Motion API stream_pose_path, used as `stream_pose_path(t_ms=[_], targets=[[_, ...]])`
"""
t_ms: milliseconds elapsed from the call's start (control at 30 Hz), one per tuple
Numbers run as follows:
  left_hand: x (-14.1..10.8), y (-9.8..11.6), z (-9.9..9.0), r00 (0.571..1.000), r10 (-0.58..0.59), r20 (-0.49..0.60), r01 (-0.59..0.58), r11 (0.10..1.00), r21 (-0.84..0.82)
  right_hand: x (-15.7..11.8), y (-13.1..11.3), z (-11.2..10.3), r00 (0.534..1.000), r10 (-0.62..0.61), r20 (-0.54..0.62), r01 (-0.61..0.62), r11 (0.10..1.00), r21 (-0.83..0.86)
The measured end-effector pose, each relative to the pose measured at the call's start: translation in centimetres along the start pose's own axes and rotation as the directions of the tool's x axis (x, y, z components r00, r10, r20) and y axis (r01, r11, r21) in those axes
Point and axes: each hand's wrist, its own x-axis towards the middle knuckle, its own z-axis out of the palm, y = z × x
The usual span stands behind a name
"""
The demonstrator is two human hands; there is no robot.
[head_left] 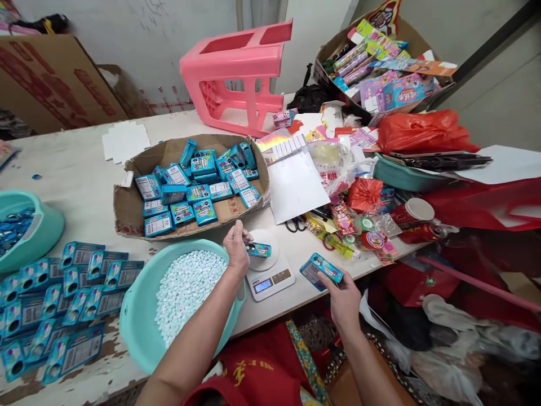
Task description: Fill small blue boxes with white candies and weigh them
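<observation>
My left hand (237, 248) is closed beside a small blue box (259, 250) on the round plate of a white digital scale (270, 285). Its fingertips meet the box's left end; what they pinch, if anything, is hidden. In my right hand (344, 299) is another blue printed candy box (322, 269), gripped between thumb and fingers at the table's front edge, right of the scale. Under my left forearm stands a turquoise basin (137, 332) of small pale candies (186, 287).
A cut-down cardboard box (230, 211) of blue boxes lies behind the basin. Rows of blue boxes (76, 301) and another turquoise basin (51, 225) stand left. A pink stool (236, 62) lies at the back; scissors (296, 223), wrappers and a lidded cup (416, 210) clutter the right.
</observation>
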Motion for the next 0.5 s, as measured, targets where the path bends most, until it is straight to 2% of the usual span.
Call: stream_pose_path(t_ms=[233, 333, 433, 500], targets=[[0.5, 0.3, 0.6, 0.998, -0.059, 0.000, 0.059, 0.997, -0.052, 1.2, -0.4, 1.2, 0.999, 0.020, -0.034, -0.018, 0.999, 0.043], [0.6, 1.2, 0.5, 0.987, -0.160, -0.012, 0.159, 0.984, -0.079, 1.0, -0.6, 1.4, 0.999, 0.021, -0.025, -0.020, 0.999, 0.039], [0.7, 3.1, -0.8, 0.955, -0.295, 0.013, 0.295, 0.950, -0.102, 1.0, -0.4, 1.4, 0.999, -0.012, -0.034, 0.013, 1.000, 0.019], [0.8, 4.7, -2.7, 0.933, -0.356, 0.051, 0.360, 0.927, -0.108, 1.3, 0.1, 1.5, 0.998, -0.042, -0.052, 0.042, 0.999, 0.014]])
